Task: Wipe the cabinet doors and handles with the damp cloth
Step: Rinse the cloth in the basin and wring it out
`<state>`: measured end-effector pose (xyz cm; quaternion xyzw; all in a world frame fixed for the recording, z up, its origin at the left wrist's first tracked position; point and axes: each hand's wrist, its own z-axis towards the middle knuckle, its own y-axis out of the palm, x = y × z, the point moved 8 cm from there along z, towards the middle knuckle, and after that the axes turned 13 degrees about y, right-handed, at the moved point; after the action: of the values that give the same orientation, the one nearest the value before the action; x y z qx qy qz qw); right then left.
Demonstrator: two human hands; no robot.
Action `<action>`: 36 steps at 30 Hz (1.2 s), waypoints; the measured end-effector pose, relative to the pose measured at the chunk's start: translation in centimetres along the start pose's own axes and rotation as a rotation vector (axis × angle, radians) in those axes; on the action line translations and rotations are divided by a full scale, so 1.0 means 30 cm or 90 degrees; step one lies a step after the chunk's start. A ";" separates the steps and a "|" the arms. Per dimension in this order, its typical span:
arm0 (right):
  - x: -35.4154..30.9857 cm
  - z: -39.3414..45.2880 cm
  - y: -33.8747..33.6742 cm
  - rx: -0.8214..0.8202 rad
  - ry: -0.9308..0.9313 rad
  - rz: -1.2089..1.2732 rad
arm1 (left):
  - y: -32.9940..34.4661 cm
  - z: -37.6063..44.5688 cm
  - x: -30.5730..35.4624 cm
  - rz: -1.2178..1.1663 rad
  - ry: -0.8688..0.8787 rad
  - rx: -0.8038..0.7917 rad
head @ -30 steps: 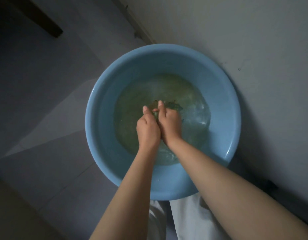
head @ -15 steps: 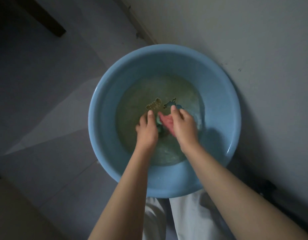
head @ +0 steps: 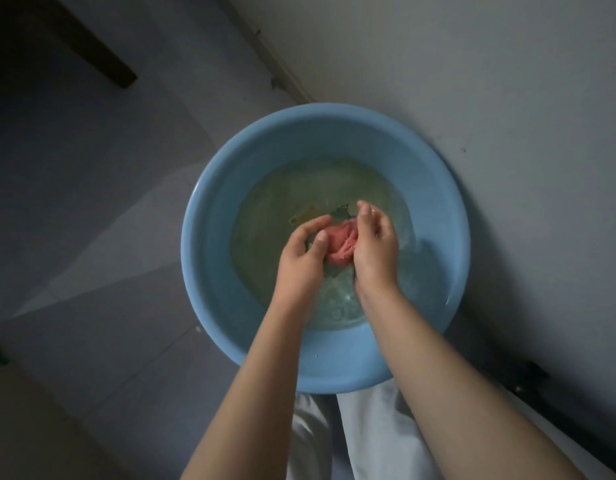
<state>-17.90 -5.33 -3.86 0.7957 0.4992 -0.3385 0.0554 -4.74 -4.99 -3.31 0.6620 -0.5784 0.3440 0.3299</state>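
Observation:
A round blue basin (head: 209, 278) holds shallow, slightly greenish water. Both my hands are in it, over the water. A bunched wet cloth (head: 341, 245), pink on top with a blue-green part underneath, sits between them. My left hand (head: 303, 258) grips the cloth's left side, thumb and fingers curled round it. My right hand (head: 374, 247) holds its right side, palm against the pink part and fingers bent over the far edge. The lower part of the cloth is under water and hard to make out.
The basin stands on a dim tiled floor (head: 92, 237), close against a pale wall (head: 490, 81) on the right. A dark furniture leg (head: 102, 60) stands at the upper left. My light trousers (head: 365, 438) show below the basin.
My hands, pressed together over the cloth a second ago, have moved apart. The pink cloth has come up between them and now shows plainly.

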 end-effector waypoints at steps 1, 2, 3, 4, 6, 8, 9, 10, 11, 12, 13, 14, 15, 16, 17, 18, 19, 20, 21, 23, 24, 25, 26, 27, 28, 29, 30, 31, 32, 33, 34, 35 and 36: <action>0.014 0.006 0.020 -0.041 0.036 0.046 | 0.006 -0.001 -0.004 -0.020 -0.010 -0.007; 0.027 0.008 0.043 -0.088 0.080 0.088 | 0.013 -0.001 -0.001 -0.038 -0.018 -0.015; 0.037 0.007 0.061 -0.128 0.120 0.126 | 0.019 -0.002 0.004 -0.051 -0.021 -0.024; 0.042 0.003 0.072 -0.154 0.147 0.141 | 0.024 -0.003 0.014 -0.056 -0.018 -0.031; 0.042 -0.009 0.082 -0.172 0.155 0.107 | 0.024 -0.002 0.038 -0.031 0.001 -0.028; 0.043 -0.027 0.077 -0.143 0.124 0.053 | 0.019 -0.002 0.054 0.034 0.018 -0.008; 0.048 -0.039 0.083 -0.137 0.108 0.034 | 0.015 -0.006 0.056 0.060 0.016 0.008; 0.048 -0.052 0.088 -0.139 0.088 0.023 | 0.014 -0.010 0.056 0.073 0.011 0.025; 0.051 -0.065 0.100 -0.153 0.067 0.013 | 0.011 -0.010 0.048 0.074 0.006 0.048; 0.053 -0.082 0.117 -0.182 0.050 -0.002 | 0.008 -0.013 0.045 0.067 0.000 0.071; 0.054 -0.097 0.135 -0.214 0.041 -0.018 | 0.001 -0.014 0.038 0.059 -0.015 0.095; 0.055 -0.109 0.147 -0.237 0.036 -0.028 | -0.005 -0.016 0.039 0.041 -0.028 0.118; 0.059 -0.115 0.152 -0.247 0.035 -0.020 | -0.007 -0.018 0.039 0.021 -0.036 0.134; 0.066 -0.117 0.148 -0.234 0.040 -0.005 | -0.007 -0.019 0.042 0.012 -0.033 0.139; 0.074 -0.113 0.141 -0.207 0.042 -0.001 | -0.006 -0.018 0.049 0.018 -0.018 0.138; 0.080 -0.112 0.133 -0.177 0.042 -0.005 | -0.004 -0.017 0.053 0.029 -0.001 0.135; 0.085 -0.109 0.130 -0.157 0.039 -0.001 | -0.005 -0.020 0.056 0.040 0.007 0.138; 0.085 -0.107 0.130 -0.151 0.039 0.014 | -0.006 -0.019 0.055 0.045 0.003 0.144; 0.084 -0.105 0.138 -0.160 0.044 0.027 | -0.007 -0.017 0.052 0.036 -0.003 0.147; 0.075 -0.103 0.154 -0.192 0.055 0.039 | -0.010 -0.010 0.047 0.000 -0.016 0.150; 0.074 -0.103 0.159 -0.201 0.058 0.029 | -0.009 -0.004 0.047 -0.019 -0.019 0.146; 0.075 -0.103 0.165 -0.207 0.062 0.019 | -0.011 0.000 0.053 -0.034 -0.019 0.147; 0.081 -0.103 0.170 -0.209 0.071 0.012 | -0.011 0.000 0.065 -0.041 -0.020 0.144; 0.091 -0.101 0.179 -0.218 0.085 0.009 | -0.009 0.000 0.078 -0.046 -0.016 0.136; 0.094 -0.106 0.186 -0.227 0.096 0.011 | -0.003 0.003 0.083 -0.054 -0.009 0.120; 0.098 -0.107 0.189 -0.226 0.103 0.012 | 0.007 0.003 0.087 -0.065 -0.009 0.099; 0.101 -0.105 0.186 -0.213 0.100 0.002 | 0.016 0.002 0.085 -0.069 -0.011 0.081; 0.093 -0.104 0.172 -0.186 0.090 -0.022 | 0.020 -0.002 0.082 -0.060 -0.012 0.075; 0.076 -0.110 0.152 -0.153 0.070 -0.043 | 0.019 -0.009 0.081 -0.040 -0.009 0.077; 0.064 -0.105 0.131 -0.115 0.053 -0.060 | 0.017 -0.014 0.082 -0.019 -0.002 0.081; 0.048 -0.102 0.109 -0.083 0.036 -0.059 | 0.013 -0.020 0.083 -0.003 0.009 0.090; 0.037 -0.093 0.088 -0.058 0.027 -0.052 | 0.006 -0.024 0.082 0.005 0.017 0.103; 0.020 -0.084 0.070 -0.041 0.013 -0.034 | -0.002 -0.027 0.078 0.017 0.030 0.116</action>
<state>-14.77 -4.86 -2.82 0.7830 0.5316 -0.3158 0.0668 -4.50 -5.59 -0.91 0.6731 -0.5456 0.4150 0.2775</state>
